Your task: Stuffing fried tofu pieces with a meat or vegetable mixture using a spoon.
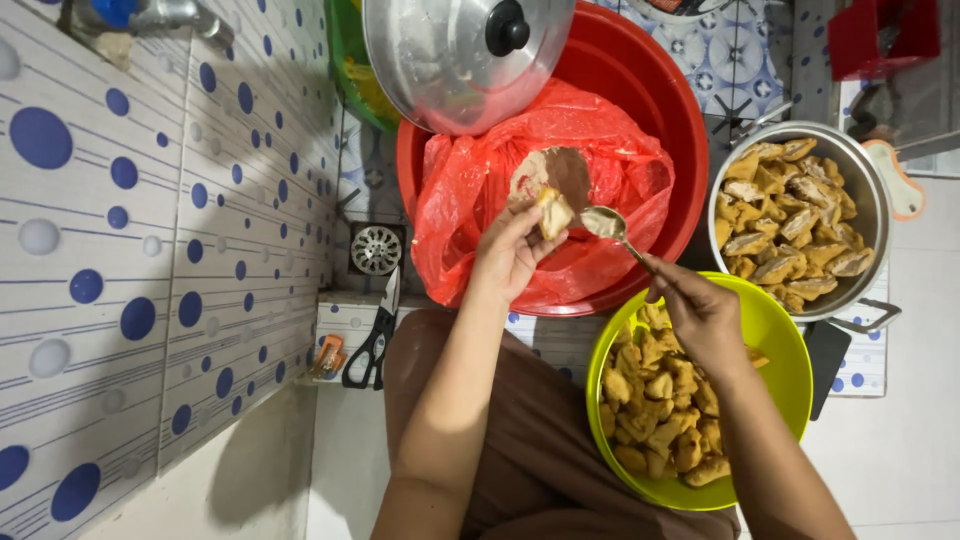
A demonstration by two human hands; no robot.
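Above the red basin (655, 90), left hand (508, 255) with tofu piece (555, 212), right hand (700, 315) with spoon (612, 226).

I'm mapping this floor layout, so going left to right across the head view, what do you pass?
Spotted tiled wall → scissors → left hand holding a piece of food → spoon → right hand → metal pot of filled pieces.

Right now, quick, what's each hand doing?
Left hand: closed on a piece of fried tofu, held above the red plastic bag.
Right hand: closed on a metal spoon carrying pale filling.
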